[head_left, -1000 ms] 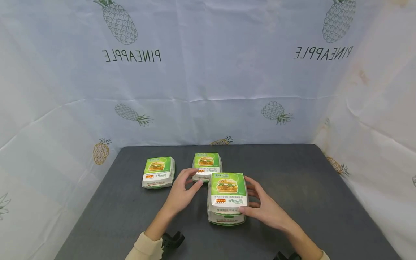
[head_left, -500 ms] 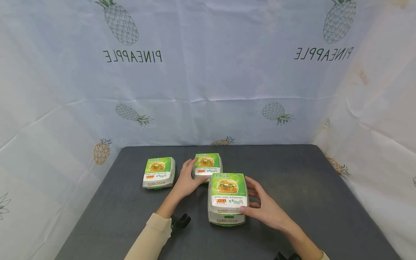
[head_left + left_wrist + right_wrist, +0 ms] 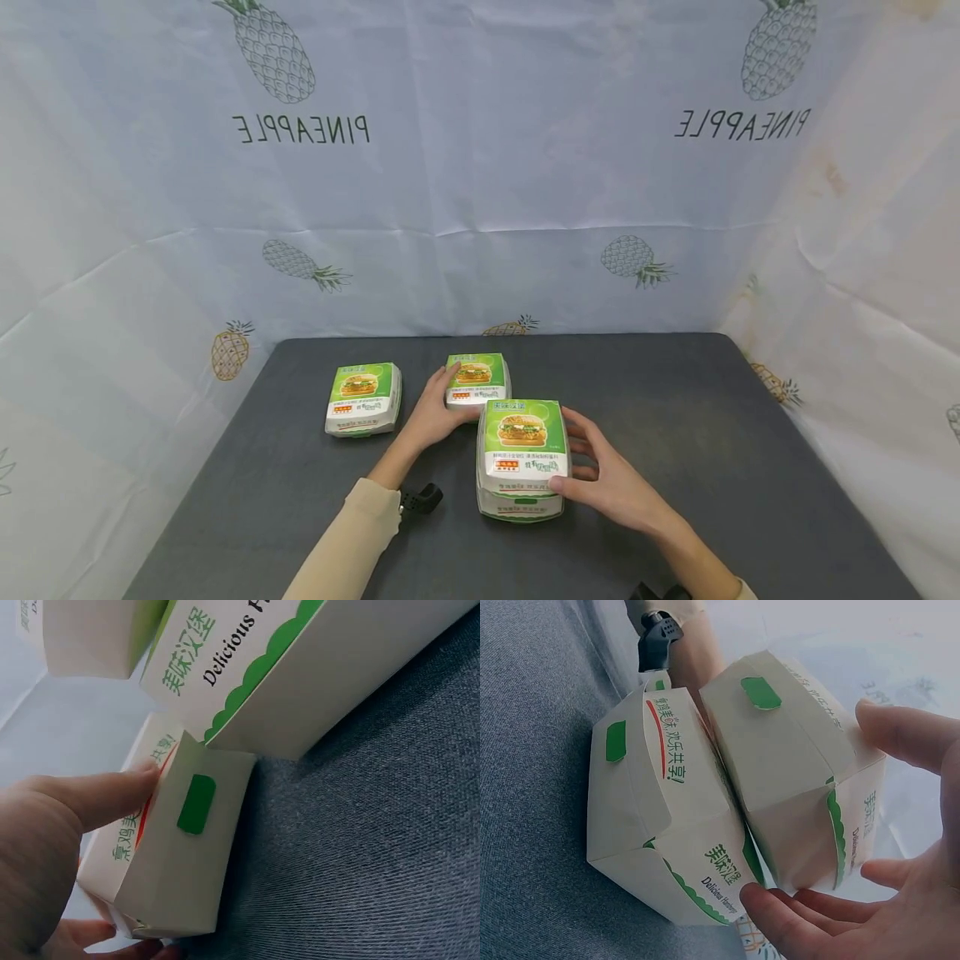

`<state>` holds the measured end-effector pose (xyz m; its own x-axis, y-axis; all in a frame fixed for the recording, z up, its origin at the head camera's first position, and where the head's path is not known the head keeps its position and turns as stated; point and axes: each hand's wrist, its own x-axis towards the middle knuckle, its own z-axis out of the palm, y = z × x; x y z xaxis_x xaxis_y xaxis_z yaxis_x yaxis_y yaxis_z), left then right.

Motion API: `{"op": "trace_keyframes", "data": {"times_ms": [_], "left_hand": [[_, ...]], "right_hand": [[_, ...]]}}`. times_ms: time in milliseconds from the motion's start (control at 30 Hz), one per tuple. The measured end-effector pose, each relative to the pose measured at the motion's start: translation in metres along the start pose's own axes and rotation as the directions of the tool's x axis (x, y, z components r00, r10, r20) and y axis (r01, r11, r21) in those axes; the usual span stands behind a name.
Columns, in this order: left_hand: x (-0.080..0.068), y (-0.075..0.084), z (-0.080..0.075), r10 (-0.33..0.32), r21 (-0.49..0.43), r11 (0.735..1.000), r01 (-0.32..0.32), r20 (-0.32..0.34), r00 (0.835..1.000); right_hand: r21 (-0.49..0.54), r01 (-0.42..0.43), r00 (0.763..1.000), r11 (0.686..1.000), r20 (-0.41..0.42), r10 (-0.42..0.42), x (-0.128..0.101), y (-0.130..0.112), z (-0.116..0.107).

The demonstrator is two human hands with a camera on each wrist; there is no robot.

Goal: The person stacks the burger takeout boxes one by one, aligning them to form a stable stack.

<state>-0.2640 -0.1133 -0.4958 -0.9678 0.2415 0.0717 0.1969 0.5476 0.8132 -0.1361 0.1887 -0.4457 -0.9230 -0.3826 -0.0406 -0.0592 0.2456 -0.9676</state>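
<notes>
Your right hand [image 3: 611, 483] cups the stack of two burger boxes [image 3: 522, 457] at mid-bench [image 3: 675, 433], thumb at the near right corner, fingers curled along the right side. The top box lies flat, printed lid up, its tab side toward you.

Your left hand [image 3: 435, 412] grips the single box [image 3: 476, 379] just behind the stack, thumb on its lid. That box lies flat too, long axis unclear.

A third box [image 3: 363, 398] sits further left, untouched.
</notes>
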Motion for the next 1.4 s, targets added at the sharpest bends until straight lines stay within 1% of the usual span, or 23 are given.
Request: {"op": "trace_keyframes", "data": {"times_ms": [200, 333, 567, 767, 1000, 1233, 1400], "left_hand": [[-0.001, 0.001, 0.000, 0.000, -0.017, 1.000, 0.000, -0.018, 1.000], [-0.001, 0.007, -0.004, 0.018, -0.006, 1.000, -0.018, -0.032, 0.999], [0.000, 0.022, -0.014, 0.057, 0.022, 0.998, -0.055, -0.055, 0.997], [-0.004, 0.035, -0.026, 0.075, -0.004, 0.997, -0.076, -0.074, 0.994], [-0.010, 0.056, -0.041, 0.095, -0.019, 0.995, -0.098, -0.114, 0.989], [-0.014, 0.075, -0.054, 0.128, -0.056, 0.989, -0.136, -0.128, 0.983], [-0.020, 0.086, -0.061, 0.150, -0.056, 0.986, -0.159, -0.135, 0.979]], "right_hand": [[-0.014, -0.013, 1.000, 1.000, -0.014, 0.012, 0.000, -0.001, 0.001], [-0.016, -0.013, 1.000, 1.000, -0.018, 0.013, 0.001, -0.001, 0.001], [-0.011, -0.002, 1.000, 1.000, -0.014, 0.002, 0.000, 0.000, 0.002], [-0.018, 0.001, 1.000, 1.000, -0.020, -0.001, 0.000, -0.001, 0.002], [-0.020, 0.006, 1.000, 1.000, -0.025, -0.006, -0.001, 0.000, 0.003], [-0.002, 0.001, 1.000, 1.000, -0.019, -0.001, 0.000, 0.000, 0.004], [0.010, -0.001, 1.000, 1.000, -0.012, 0.001, 0.000, 0.000, 0.004]]}}
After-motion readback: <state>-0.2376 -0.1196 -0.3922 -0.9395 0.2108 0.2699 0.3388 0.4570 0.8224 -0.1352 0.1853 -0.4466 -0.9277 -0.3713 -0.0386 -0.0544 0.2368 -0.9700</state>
